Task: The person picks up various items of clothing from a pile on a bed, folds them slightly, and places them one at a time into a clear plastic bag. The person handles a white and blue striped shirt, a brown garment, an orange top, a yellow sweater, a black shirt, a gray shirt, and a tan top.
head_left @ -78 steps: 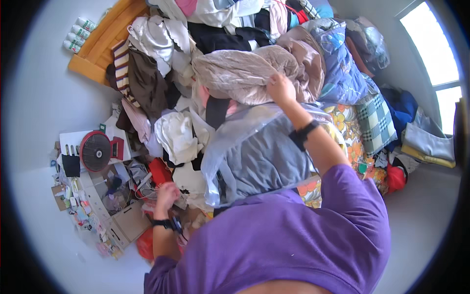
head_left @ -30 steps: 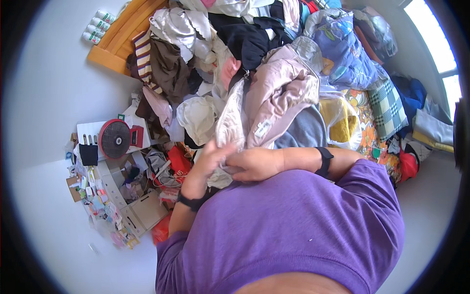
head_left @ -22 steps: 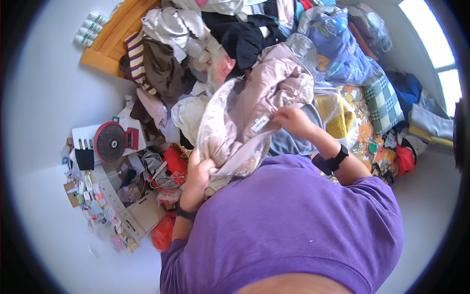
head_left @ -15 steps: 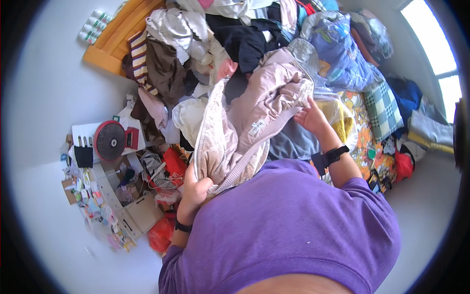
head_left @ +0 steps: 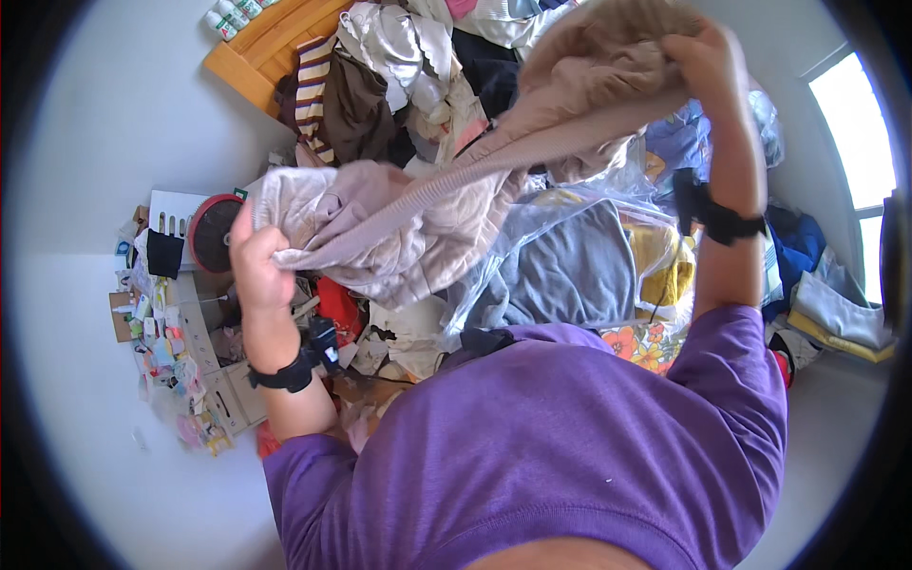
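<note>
A pale pink quilted jacket (head_left: pixel 408 223) is stretched in the air between my two hands, its ribbed hem running slantwise from lower left to upper right. My left hand (head_left: pixel 261 261) is closed round one end of the hem. At the upper right my right hand (head_left: pixel 708 62) grips the other end, slightly blurred. Below the jacket lies a grey folded cloth (head_left: pixel 570 266) in clear plastic, beside a yellow fabric piece (head_left: pixel 662 266). The jacket's upper part is bunched and partly cut off by the picture's top edge.
Heaped clothes, among them a striped garment (head_left: pixel 312 100) and a silvery white one (head_left: pixel 394 47), lie by a wooden headboard (head_left: pixel 256 66). On the left, a round dark red-rimmed fan (head_left: pixel 211 233) stands near cluttered shelves. A floral sheet (head_left: pixel 646 347) shows under the bags. A window (head_left: pixel 855 133) is at right.
Both hands have risen and spread apart, lifting the jacket off the pile and pulling its hem taut. The grey cloth in plastic is now more exposed.
</note>
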{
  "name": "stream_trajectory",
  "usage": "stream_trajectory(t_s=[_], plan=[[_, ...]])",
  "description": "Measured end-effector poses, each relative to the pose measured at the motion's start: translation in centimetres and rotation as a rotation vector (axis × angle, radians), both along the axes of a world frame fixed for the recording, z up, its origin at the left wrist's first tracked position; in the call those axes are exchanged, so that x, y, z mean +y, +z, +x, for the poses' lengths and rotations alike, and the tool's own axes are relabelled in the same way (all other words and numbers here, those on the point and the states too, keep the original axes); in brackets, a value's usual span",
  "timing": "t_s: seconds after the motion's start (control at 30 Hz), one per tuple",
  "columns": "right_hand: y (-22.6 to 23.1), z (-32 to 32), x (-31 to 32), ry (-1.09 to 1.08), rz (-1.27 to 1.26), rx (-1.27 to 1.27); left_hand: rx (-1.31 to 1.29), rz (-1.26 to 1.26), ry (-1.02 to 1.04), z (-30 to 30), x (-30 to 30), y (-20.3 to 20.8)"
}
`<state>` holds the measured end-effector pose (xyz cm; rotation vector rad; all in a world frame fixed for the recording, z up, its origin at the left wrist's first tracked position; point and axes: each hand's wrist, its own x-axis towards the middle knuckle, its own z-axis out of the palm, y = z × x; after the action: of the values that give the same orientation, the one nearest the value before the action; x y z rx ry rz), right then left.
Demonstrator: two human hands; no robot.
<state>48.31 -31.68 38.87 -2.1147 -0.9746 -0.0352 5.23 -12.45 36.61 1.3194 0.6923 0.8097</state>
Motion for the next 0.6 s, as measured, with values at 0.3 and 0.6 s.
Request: stream_trajectory(t_s=[0.3, 0.6], plan=[[3.4, -17.8, -3.8, 0.864, -0.853, -0.592, 1.023, 0.758, -0.702, 9.6, -7.4, 2.0], [-24.4, -19.9, -5.9, 1.263, -0.963, 0.181, 1.092, 0.480, -1.218, 10.2, -15.5, -21.5]])
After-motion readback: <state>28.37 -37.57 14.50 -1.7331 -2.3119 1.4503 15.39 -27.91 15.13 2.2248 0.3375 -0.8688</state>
